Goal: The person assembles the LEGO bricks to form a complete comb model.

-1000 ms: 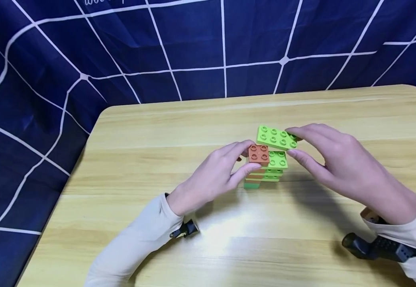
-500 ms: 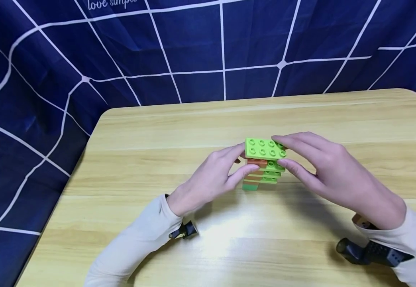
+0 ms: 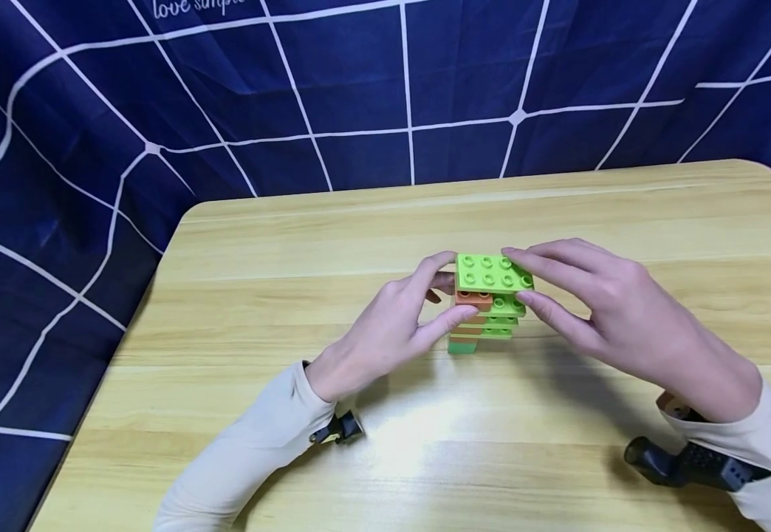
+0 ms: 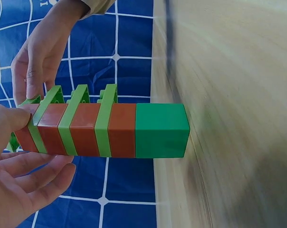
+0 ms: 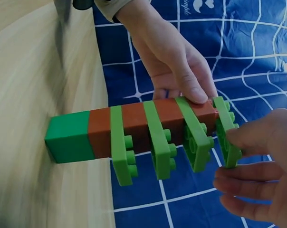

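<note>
A tower of toy building bricks stands upright on the table: a green block (image 4: 160, 130) at the base, then reddish-brown bricks (image 5: 136, 118) alternating with lime-green plates (image 5: 157, 152) that jut out to one side. With thumb and fingers, my left hand (image 3: 382, 321) pinches the tower's topmost brown brick (image 3: 472, 299) from the left. My right hand (image 3: 614, 310) pinches the right end of a studded lime-green plate (image 3: 488, 275). In the right wrist view this plate sits at the top brick's studs, slightly tilted, its free end overhanging towards my right hand.
The light wooden table (image 3: 279, 251) has a rounded far edge. Behind and to the left hangs a dark blue cloth (image 3: 359, 81) with white lines. Black wrist cameras (image 3: 684, 465) are worn at both sleeves, close over the tabletop.
My right hand has brought the lime-green plate left and down from behind the tower to over the top brown brick. My left index finger has risen to the plate's left end.
</note>
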Motion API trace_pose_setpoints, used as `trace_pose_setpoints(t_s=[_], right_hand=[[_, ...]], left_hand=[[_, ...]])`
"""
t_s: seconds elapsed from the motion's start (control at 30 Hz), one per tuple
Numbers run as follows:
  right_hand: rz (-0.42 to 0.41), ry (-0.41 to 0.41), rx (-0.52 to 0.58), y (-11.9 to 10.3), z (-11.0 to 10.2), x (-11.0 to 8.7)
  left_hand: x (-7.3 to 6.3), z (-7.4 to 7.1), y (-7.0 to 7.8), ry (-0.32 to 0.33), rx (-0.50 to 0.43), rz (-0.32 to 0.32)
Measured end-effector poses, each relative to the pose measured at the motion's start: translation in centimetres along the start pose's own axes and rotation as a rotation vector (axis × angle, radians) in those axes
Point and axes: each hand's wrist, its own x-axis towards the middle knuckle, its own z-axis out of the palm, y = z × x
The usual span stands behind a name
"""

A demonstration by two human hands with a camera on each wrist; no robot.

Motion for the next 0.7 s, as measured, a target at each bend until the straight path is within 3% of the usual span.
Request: trace_pose_setpoints(t_s=[0.43, 0.7], right_hand=[[-0.062, 0.001, -0.012, -0.03, 0.05, -0.27], [-0.048, -0.012, -0.039, -0.23, -0.01, -0.26]], left_hand=[[-0.15, 0.11, -0.11, 0.018, -0.01, 0.034], [-0.06, -0.06, 0.03, 0.105, -0.024, 0.11]])
